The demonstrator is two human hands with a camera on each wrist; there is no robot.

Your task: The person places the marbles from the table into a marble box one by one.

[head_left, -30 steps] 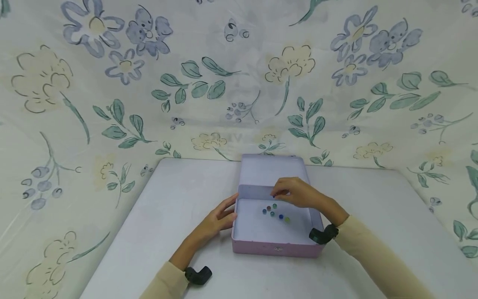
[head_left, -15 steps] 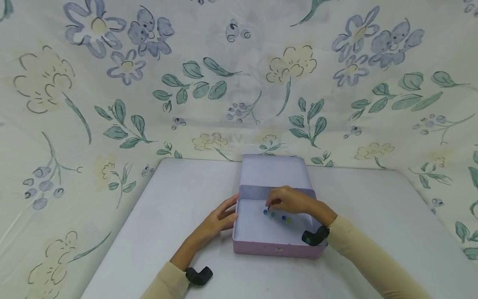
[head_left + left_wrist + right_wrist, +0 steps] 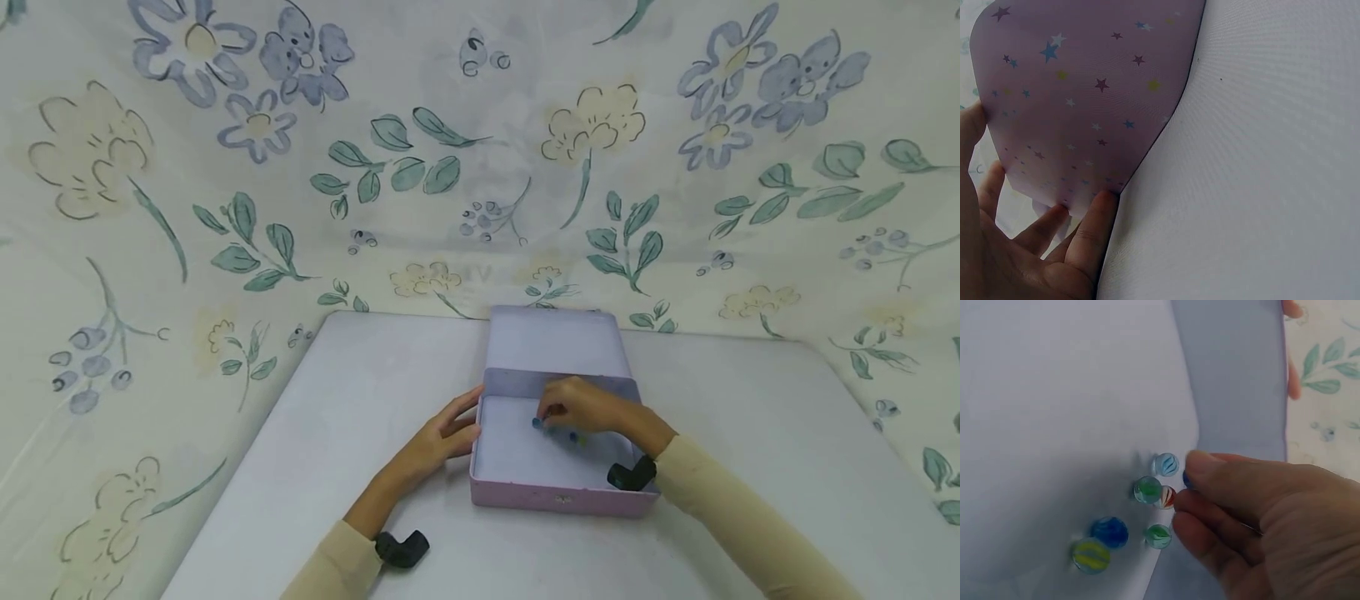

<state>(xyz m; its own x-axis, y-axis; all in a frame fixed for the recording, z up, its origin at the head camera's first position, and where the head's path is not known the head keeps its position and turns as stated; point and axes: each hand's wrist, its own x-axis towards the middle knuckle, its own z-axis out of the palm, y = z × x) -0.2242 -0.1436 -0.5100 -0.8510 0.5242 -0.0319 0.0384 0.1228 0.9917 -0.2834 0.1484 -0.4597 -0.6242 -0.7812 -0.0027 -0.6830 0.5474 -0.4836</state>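
R hand [image 3: 1279, 519] pinches round blue glass marble [image 3: 1187, 480] btwn thumb & fingers, near six round multicol. glass marbles [image 3: 1148, 490] inside open rect. pink-lilac box [image 3: 525, 494] on white tabletop [image 3: 375, 358]; L hand [image 3: 429, 446], fingers spread, touches box's L side.

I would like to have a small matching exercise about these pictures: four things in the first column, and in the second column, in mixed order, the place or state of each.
Column 1
1. Left hand
2. Right hand
3. Lid
4. Yellow-streaked marble

Column 2
A. Open, at the far side of the box
B. Lying on the floor of the box
C. Pinching a blue marble
D. Touching the left side of the box

Right pairs: 1-D, 2-C, 3-A, 4-B
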